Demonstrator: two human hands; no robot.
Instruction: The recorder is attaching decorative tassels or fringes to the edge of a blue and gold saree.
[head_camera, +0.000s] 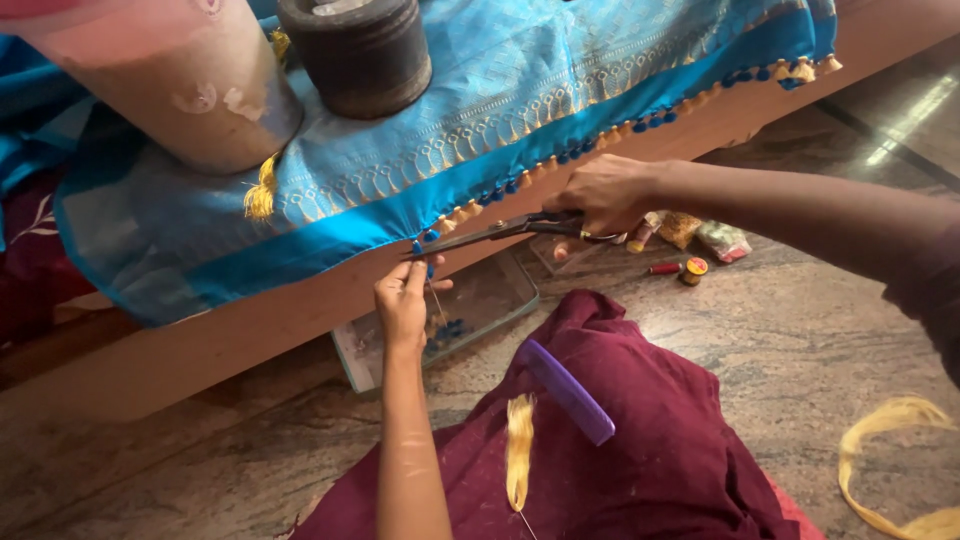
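Stone floor, low wooden ledge (300, 320) draped with blue sari cloth (480, 90), weighted by two heavy cylinders (360, 50) at 12 o'clock so the hem hangs free. Left hand (402, 300) pinches a blue tassel thread (432, 272) taut, fingers closed. Right hand (605, 195), at 2 o'clock from it, grips scissors (480, 234), blades nearly shut at the thread. Purple comb (568, 392) rests on lap.

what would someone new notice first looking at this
The bright blue cloth with gold border draped over the wooden ledge fills the top of the view. At its tasselled edge the right hand holds dark scissors, blades pointing at a tassel pinched by the left hand. Lower down, a purple comb and a yellow thread bundle lie on the maroon lap.
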